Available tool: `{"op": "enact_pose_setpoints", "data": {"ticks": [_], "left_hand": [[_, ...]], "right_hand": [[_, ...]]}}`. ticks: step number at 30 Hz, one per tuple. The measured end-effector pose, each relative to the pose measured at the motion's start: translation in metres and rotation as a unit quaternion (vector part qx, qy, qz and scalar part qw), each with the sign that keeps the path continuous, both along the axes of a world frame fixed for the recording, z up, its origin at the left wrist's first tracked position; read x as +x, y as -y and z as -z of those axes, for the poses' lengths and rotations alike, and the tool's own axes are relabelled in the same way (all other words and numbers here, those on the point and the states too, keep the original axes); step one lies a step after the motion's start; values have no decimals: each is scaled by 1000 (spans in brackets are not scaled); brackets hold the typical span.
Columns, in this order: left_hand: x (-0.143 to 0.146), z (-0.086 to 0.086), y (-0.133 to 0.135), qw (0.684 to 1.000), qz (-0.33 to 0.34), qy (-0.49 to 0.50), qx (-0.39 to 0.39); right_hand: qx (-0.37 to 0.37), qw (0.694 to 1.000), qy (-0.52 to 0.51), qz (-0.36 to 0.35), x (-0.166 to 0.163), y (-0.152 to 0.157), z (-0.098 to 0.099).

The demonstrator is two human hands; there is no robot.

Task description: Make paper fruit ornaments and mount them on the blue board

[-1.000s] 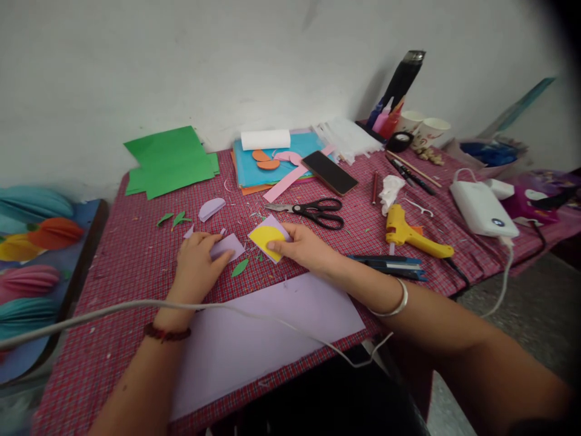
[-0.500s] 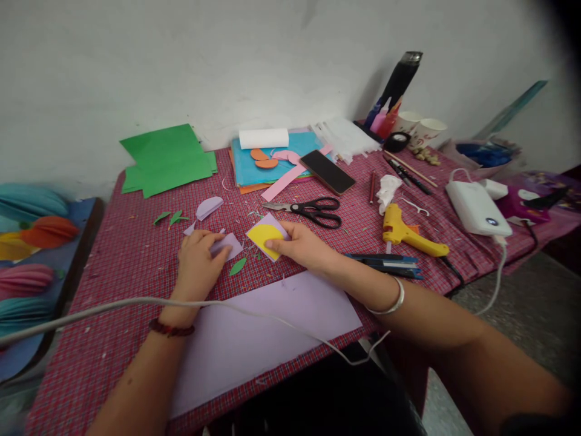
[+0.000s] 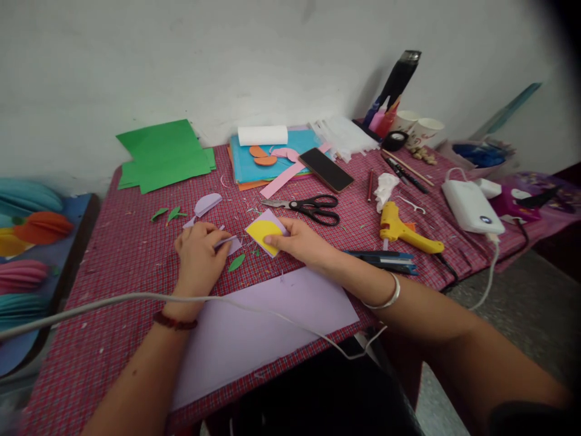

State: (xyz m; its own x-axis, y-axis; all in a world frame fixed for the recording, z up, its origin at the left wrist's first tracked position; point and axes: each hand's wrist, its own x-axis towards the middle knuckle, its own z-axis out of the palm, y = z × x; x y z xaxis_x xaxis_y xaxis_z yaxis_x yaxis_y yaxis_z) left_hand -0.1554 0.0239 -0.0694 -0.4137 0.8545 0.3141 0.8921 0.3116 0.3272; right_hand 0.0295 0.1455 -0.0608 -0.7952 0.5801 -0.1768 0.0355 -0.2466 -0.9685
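Note:
My right hand (image 3: 297,242) pinches a yellow half-round paper piece (image 3: 258,229) together with a folded lilac paper (image 3: 269,216) behind it, thumb on top. My left hand (image 3: 200,249) bends over a small lilac paper scrap (image 3: 234,246), its thumb and fingers closed on the raised edge; part of it is hidden under the fingers. Just beyond lies a lilac half-round cutout (image 3: 208,204). A green paper leaf (image 3: 236,262) rests between the hands. Black-handled scissors (image 3: 313,208) lie past my right hand, partly spread.
A large lilac sheet (image 3: 272,327) covers the front edge, crossed by a white cable (image 3: 272,312). Green sheets (image 3: 167,157), a phone (image 3: 325,169), a yellow glue gun (image 3: 403,229), a stapler-like blue tool (image 3: 385,261) and a white power bank (image 3: 472,203) surround the work.
The lilac scrap under my left hand has been tipped up at its edge. My right hand keeps the yellow and lilac papers in nearly the same place. The view has shifted slightly.

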Motion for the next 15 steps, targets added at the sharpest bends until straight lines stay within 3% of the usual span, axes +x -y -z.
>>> {"op": "enact_pose_setpoints", "data": {"ticks": [2,4,7,10,15], "left_hand": [[8,-10,4,999,-6,-3,50],[16,-19,7,984,-31,94,146],[30,-23,7,898,-37,356,255],[42,-20,5,819,-9,526,229],[55,-16,5,767,-21,623,152]], "right_hand": [[-7,1000,-4,3,0,0,-1],[-27,1000,-15,-2,1,0,-1],[-60,997,-39,-28,2,3,-3],[-71,994,-52,-61,2,6,-2],[-69,994,-46,-75,0,7,0]]}}
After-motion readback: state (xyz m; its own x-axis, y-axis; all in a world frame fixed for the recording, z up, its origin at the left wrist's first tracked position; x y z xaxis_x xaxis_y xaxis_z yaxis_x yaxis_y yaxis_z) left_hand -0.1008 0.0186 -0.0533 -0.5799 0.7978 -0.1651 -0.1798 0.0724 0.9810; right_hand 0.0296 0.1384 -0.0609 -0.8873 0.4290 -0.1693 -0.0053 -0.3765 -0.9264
